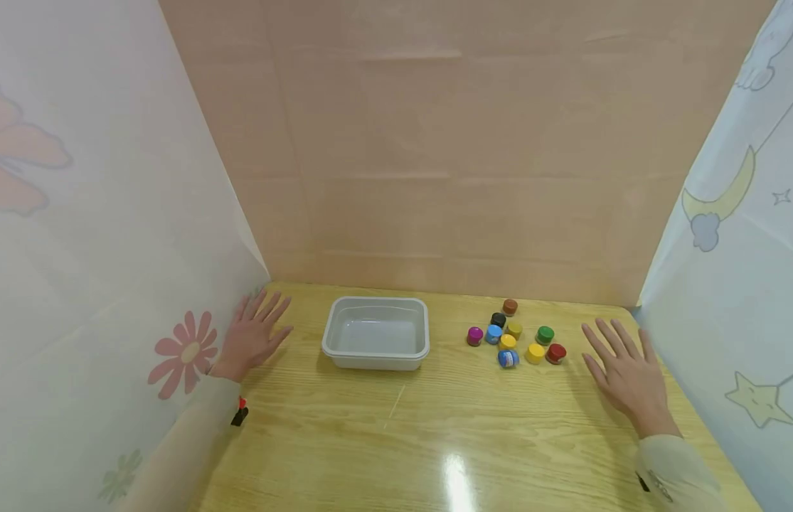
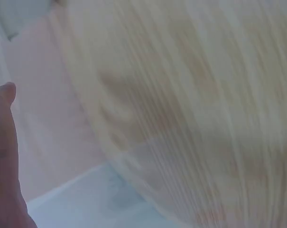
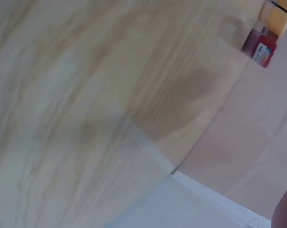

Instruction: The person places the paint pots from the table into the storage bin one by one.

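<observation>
Left hand [image 1: 252,341], mine: released, fingers spread, at the counter's [image 1: 326,441] left edge, nearest the tray. Right hand [image 1: 629,373], mine: released, fingers spread, at the right side, nearest the red jar. Whether either touches the counter, I cannot tell.

Tray [image 1: 375,363], one: pale grey, rectangular, upright, left of centre, near the brown backing [image 1: 383,213].

Jars, small, ten, grouped between the tray and my right hand: brown jar [image 1: 510,307], rearmost; black jar [image 1: 498,320]; light blue jar [image 1: 494,334]; olive-yellow jar [image 1: 514,330]; orange-yellow jar [image 1: 508,343]; purple jar [image 1: 475,336], leftmost; dark blue jar [image 1: 508,358], tipped over, foremost; green jar [image 1: 545,335]; yellow jar [image 1: 535,353]; red jar [image 1: 556,353], rightmost, just beside the yellow.
</observation>
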A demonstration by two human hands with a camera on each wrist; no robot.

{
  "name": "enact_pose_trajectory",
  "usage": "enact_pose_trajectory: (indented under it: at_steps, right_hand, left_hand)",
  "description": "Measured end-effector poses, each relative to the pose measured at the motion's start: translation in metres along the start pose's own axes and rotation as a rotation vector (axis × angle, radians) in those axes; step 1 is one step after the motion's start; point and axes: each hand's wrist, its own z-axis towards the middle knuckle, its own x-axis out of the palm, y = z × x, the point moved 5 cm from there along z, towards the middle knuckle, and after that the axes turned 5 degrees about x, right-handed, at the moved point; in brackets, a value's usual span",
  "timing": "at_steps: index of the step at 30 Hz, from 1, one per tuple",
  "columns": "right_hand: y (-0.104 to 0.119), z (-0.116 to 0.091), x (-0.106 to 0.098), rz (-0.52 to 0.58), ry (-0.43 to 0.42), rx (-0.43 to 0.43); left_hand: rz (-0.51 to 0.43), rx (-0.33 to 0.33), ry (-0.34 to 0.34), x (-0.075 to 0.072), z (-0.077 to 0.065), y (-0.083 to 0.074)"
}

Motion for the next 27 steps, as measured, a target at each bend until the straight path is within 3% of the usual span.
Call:
enact_pose_trajectory:
  at_steps: [5,8,12,15,21,27]
  right_hand:
    - [0.010,0.007,-0.002,0.083,0.053,0.082]
    - [0.016,0.012,-0.002,0.196,0.072,0.147]
    - [0.019,0.015,0.002,0.354,0.128,0.257]
    - [0.020,0.017,0.006,0.456,0.182,0.319]
    - [0.022,0.020,0.016,0.559,0.232,0.351]
    - [0.025,0.019,0.025,0.619,0.281,0.368]
  left_hand:
    - [-0.285,-0.136,0.066,0.004,0.008,-0.018]
    - [-0.509,-0.202,0.090,0.009,0.010,-0.030]
    - [-0.878,-0.293,0.138,0.017,0.009,-0.046]
    - [-1.083,-0.343,0.160,0.021,0.007,-0.058]
    - [-1.257,-0.394,0.174,0.026,0.004,-0.075]
    - [-1.317,-0.404,0.177,0.038,0.004,-0.086]
